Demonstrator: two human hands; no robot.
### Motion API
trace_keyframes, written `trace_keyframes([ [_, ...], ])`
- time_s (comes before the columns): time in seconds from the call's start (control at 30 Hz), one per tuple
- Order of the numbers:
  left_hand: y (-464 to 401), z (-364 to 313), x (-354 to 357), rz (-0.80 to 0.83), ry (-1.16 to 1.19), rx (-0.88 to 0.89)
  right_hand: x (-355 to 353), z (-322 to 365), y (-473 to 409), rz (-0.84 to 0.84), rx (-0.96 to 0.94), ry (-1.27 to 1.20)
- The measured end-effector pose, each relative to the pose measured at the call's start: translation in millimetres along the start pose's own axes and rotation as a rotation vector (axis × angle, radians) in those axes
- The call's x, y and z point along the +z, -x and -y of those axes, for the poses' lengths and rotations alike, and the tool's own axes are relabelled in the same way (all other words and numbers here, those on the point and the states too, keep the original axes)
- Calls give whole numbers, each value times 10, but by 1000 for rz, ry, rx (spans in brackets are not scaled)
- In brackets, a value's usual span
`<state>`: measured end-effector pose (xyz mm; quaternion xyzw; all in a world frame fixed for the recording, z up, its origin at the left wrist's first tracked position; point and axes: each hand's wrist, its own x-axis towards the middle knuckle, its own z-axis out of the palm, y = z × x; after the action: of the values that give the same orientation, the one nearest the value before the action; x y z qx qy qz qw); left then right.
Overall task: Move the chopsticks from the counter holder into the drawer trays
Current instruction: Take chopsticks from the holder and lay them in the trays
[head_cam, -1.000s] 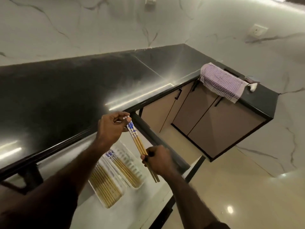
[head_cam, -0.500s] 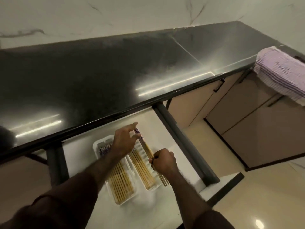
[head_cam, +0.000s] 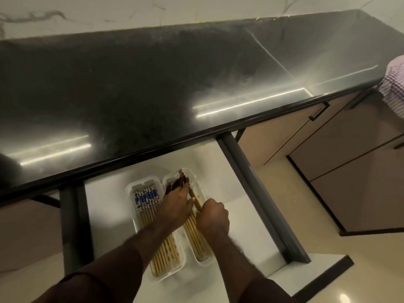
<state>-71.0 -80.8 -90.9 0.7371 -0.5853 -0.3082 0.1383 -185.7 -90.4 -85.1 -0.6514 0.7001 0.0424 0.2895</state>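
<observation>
Both hands had come down from half a second before, carrying the held chopsticks (head_cam: 195,199) into the right tray (head_cam: 204,262) of the open drawer (head_cam: 247,237). One second before, the same bundle was still raised above the drawer's front edge. The left hand (head_cam: 175,206) reached across the left tray (head_cam: 131,193), its fingers (head_cam: 180,182) stretched forward and blurred over the far end of the right tray, apparently resting on the patterned tips there; whether they pinched anything could not be told. The right hand (head_cam: 212,215) was curled with its fingers closed around the wooden shafts near the middle of the right tray. More chopsticks lay lengthwise under it toward the tray's near end.

The left tray held a full row of chopsticks (head_cam: 153,215), blue-and-white patterned ends toward the tabletop (head_cam: 153,84) and plain ends toward the drawer's near edge. The two trays sat side by side, touching, in the middle of the drawer floor. A striped cloth (head_cam: 393,84) hung over the tabletop's right edge.
</observation>
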Motion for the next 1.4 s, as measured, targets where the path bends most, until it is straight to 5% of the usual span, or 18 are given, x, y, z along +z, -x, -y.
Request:
trace_keyframes([
  [0.33,-145,98,145,141,-509,142,370,-45,41,-39,-67,143],
  [0.93,-217,27,190,257,-687,170,391,-126,22,69,-254,249],
  [1.4,-139,-51,198,256,-674,253,284,-163,139,-40,-273,248],
])
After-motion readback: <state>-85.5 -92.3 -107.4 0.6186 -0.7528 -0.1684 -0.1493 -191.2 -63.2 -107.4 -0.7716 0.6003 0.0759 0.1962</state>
